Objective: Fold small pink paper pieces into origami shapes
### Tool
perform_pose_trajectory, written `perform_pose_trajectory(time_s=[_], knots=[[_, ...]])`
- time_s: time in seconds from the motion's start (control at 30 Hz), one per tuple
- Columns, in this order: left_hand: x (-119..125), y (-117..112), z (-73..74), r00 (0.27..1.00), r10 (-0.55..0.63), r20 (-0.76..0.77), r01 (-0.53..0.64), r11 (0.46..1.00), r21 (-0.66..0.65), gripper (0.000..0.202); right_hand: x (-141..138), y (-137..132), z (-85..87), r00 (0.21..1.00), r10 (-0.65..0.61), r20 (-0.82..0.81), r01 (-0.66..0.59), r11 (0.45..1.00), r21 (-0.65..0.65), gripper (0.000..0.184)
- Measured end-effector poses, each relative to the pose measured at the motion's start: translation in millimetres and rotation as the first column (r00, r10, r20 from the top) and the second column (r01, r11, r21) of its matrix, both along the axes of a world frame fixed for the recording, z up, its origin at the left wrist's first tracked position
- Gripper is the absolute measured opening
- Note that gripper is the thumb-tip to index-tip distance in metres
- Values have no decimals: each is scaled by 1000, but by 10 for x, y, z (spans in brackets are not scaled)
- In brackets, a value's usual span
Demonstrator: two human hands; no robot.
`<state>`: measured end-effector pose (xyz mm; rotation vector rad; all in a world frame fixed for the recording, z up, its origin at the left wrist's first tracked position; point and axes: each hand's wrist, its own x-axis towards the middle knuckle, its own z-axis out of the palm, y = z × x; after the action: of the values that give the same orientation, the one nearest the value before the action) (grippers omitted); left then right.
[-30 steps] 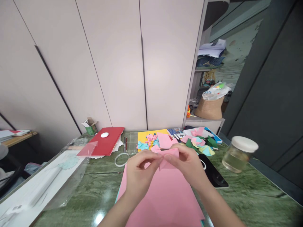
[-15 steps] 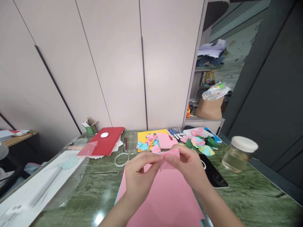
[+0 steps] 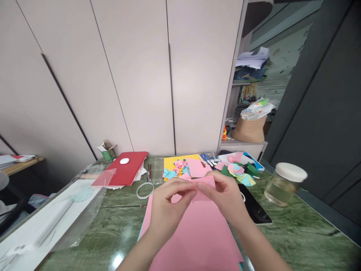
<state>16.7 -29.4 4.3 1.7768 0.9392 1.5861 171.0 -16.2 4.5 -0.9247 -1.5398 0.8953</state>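
Observation:
Between my two hands is a small folded piece of pink paper (image 3: 206,191), held up over a stack of large pink sheets (image 3: 194,233). My left hand (image 3: 168,205) pinches its left edge between thumb and fingers. On the other side, my right hand (image 3: 225,194) grips the paper with the thumb lying across its near face and the fingers behind. Fingers cover part of the paper, so its exact folds are hard to see. A blue-green edge shows from under the pink stack.
Behind my hands lie a yellow sheet (image 3: 169,161) with small folded paper pieces and a heap of coloured folded papers (image 3: 239,169). At right are a black tablet (image 3: 258,209) and a lidded jar (image 3: 284,186). Leftward lie a tape roll (image 3: 145,191) and red folder (image 3: 126,173).
My left thumb and fingers have shifted slightly along the pink paper's edge. The paper is tilted a little differently, and both hands still hold it in nearly the same place.

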Motion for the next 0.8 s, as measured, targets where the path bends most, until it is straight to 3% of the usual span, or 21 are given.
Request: perform_pose_trajectory(time_s=[0.37, 0.63, 0.8], knots=[[6, -8, 21, 998, -60, 0, 59, 992, -116, 32, 21, 34, 27, 998, -12, -57, 9, 999, -49, 26], [18, 8, 8, 998, -56, 31, 60, 986, -156, 33, 21, 55, 15, 993, 98, -66, -102, 993, -59, 24], [15, 43, -35, 998, -44, 53, 53, 981, -188, 33, 5, 56, 41, 997, 76, -33, -77, 996, -38, 26]])
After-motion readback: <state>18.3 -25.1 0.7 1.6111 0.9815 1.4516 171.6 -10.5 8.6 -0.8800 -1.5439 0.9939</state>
